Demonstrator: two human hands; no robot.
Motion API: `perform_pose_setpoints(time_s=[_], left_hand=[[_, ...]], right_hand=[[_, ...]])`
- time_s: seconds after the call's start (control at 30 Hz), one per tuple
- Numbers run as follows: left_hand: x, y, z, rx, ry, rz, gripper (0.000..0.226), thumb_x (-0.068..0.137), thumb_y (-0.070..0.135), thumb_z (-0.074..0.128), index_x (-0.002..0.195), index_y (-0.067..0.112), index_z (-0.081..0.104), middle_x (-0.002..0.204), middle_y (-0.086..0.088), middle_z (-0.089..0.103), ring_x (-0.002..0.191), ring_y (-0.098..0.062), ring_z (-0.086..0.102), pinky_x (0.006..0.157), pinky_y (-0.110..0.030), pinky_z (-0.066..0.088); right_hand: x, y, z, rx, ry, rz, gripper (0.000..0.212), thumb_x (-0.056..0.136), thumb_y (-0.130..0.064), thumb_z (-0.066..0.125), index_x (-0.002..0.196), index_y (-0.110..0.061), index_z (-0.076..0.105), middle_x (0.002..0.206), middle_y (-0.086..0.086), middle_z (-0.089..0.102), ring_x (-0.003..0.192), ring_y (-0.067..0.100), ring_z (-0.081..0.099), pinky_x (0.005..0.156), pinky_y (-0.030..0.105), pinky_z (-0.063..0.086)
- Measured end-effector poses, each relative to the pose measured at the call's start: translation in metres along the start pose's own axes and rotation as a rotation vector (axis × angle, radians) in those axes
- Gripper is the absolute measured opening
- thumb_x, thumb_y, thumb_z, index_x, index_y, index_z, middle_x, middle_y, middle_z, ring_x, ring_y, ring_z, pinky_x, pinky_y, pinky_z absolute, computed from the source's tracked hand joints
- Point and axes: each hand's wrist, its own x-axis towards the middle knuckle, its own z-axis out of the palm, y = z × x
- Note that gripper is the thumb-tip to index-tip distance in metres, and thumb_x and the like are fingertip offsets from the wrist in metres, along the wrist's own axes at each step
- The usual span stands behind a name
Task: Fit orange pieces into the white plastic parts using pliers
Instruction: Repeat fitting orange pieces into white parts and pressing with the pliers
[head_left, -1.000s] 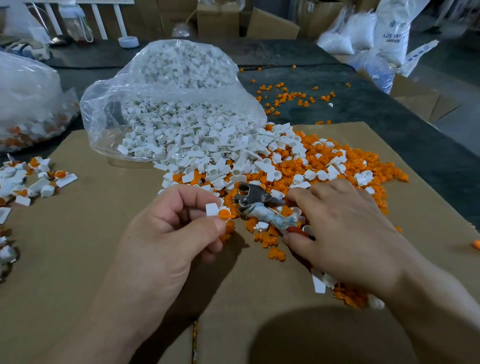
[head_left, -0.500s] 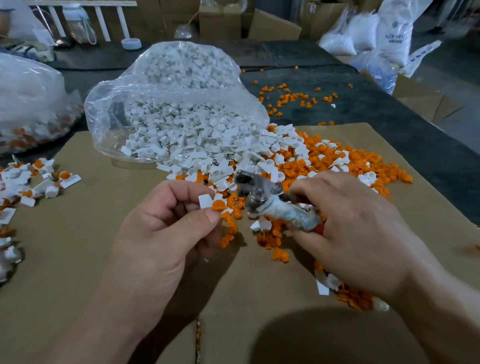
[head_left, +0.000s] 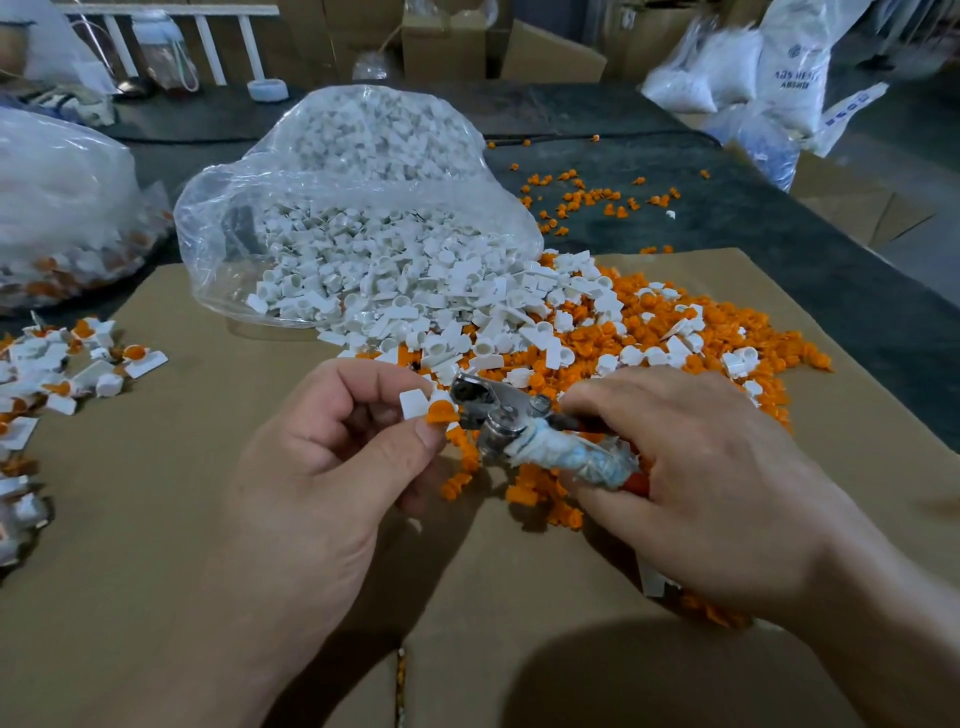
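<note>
My left hand (head_left: 332, 457) pinches a white plastic part (head_left: 414, 404) with an orange piece (head_left: 441, 414) seated in it, between thumb and forefinger. My right hand (head_left: 691, 483) grips the metal pliers (head_left: 498, 415) by their tape-wrapped handles; the jaws point left and sit right against the held part. Behind both hands lies a mixed heap of loose orange pieces (head_left: 727, 332) and white parts (head_left: 467, 312) on the cardboard.
A clear plastic bag (head_left: 353, 208) of white parts lies open at the back centre. Assembled white-and-orange parts (head_left: 67, 374) lie at the left, with another bag (head_left: 62, 208) behind them. Brown cardboard sheet (head_left: 156, 519) covers the dark table; stray orange pieces (head_left: 587, 197) lie further back.
My right hand lifted the pliers off the heap and swung the jaws left to the part in my left hand. My left hand stayed nearly still.
</note>
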Motion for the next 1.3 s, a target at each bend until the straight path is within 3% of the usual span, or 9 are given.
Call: perform_pose_setpoints(time_s=[0.2, 0.3, 0.47, 0.6, 0.87, 0.97, 1.17, 1.3], left_hand=[[0.0, -0.005, -0.004, 0.062, -0.015, 0.015, 0.024, 0.068, 0.014, 0.072, 0.079, 0.035, 0.074, 0.061, 0.005, 0.06, 0.051, -0.009, 0.056, 0.044, -0.019, 0.048], [0.0, -0.007, -0.007, 0.082, -0.042, 0.024, 0.022, 0.063, 0.033, 0.074, 0.084, 0.035, 0.074, 0.063, 0.006, 0.062, 0.054, -0.009, 0.058, 0.046, -0.02, 0.048], [0.0, -0.015, -0.013, 0.145, -0.106, 0.041, 0.023, 0.07, 0.041, 0.072, 0.092, 0.036, 0.072, 0.071, 0.002, 0.065, 0.059, -0.017, 0.059, 0.053, -0.033, 0.047], [0.001, -0.017, -0.018, 0.169, -0.16, 0.062, 0.021, 0.075, 0.041, 0.071, 0.095, 0.036, 0.072, 0.072, 0.002, 0.066, 0.058, -0.017, 0.06, 0.053, -0.031, 0.048], [0.001, -0.017, -0.019, 0.154, -0.207, 0.088, 0.019, 0.076, 0.038, 0.071, 0.095, 0.035, 0.072, 0.072, -0.003, 0.067, 0.059, -0.018, 0.061, 0.051, -0.028, 0.052], [0.001, -0.019, -0.019, 0.158, -0.221, 0.115, 0.018, 0.08, 0.039, 0.071, 0.097, 0.033, 0.071, 0.072, -0.002, 0.067, 0.058, -0.018, 0.061, 0.051, -0.027, 0.052], [0.003, -0.019, -0.02, 0.142, -0.248, 0.13, 0.029, 0.084, 0.051, 0.073, 0.102, 0.029, 0.07, 0.074, -0.003, 0.067, 0.059, -0.018, 0.062, 0.053, -0.026, 0.052], [0.003, -0.02, -0.021, 0.153, -0.251, 0.124, 0.016, 0.086, 0.038, 0.07, 0.101, 0.031, 0.07, 0.073, -0.003, 0.067, 0.06, -0.017, 0.063, 0.055, -0.025, 0.053]], right_hand=[[-0.002, 0.0, 0.002, 0.007, -0.017, 0.003, 0.034, 0.08, -0.047, 0.051, 0.111, -0.034, 0.057, 0.097, -0.016, 0.059, 0.091, 0.01, 0.054, 0.077, 0.035, 0.048], [-0.003, 0.001, 0.002, 0.007, -0.018, 0.015, 0.037, 0.081, -0.049, 0.049, 0.114, -0.034, 0.057, 0.101, -0.017, 0.058, 0.094, 0.008, 0.053, 0.075, 0.026, 0.045], [-0.004, 0.001, 0.002, 0.007, -0.047, 0.032, 0.039, 0.079, -0.051, 0.046, 0.115, -0.039, 0.053, 0.105, -0.02, 0.056, 0.099, 0.005, 0.049, 0.079, 0.025, 0.045], [-0.003, 0.0, 0.001, -0.001, -0.076, 0.037, 0.043, 0.076, -0.056, 0.036, 0.113, -0.041, 0.051, 0.103, -0.022, 0.055, 0.096, 0.004, 0.048, 0.078, 0.023, 0.044], [-0.001, -0.003, -0.001, -0.103, -0.088, 0.035, 0.045, 0.075, -0.059, 0.03, 0.097, -0.036, 0.062, 0.082, -0.017, 0.059, 0.08, 0.013, 0.052, 0.072, 0.037, 0.043], [0.0, -0.004, 0.001, -0.135, -0.096, 0.046, 0.044, 0.075, -0.063, 0.026, 0.083, -0.033, 0.058, 0.074, -0.014, 0.054, 0.075, 0.012, 0.049, 0.068, 0.034, 0.041], [-0.001, -0.004, 0.0, -0.134, -0.13, 0.056, 0.044, 0.074, -0.065, 0.022, 0.08, -0.032, 0.049, 0.075, -0.014, 0.049, 0.078, 0.008, 0.046, 0.063, 0.028, 0.039], [-0.002, -0.006, -0.001, -0.115, -0.124, 0.041, 0.046, 0.071, -0.063, 0.013, 0.07, -0.03, 0.046, 0.066, -0.012, 0.048, 0.067, 0.007, 0.046, 0.056, 0.025, 0.037]])
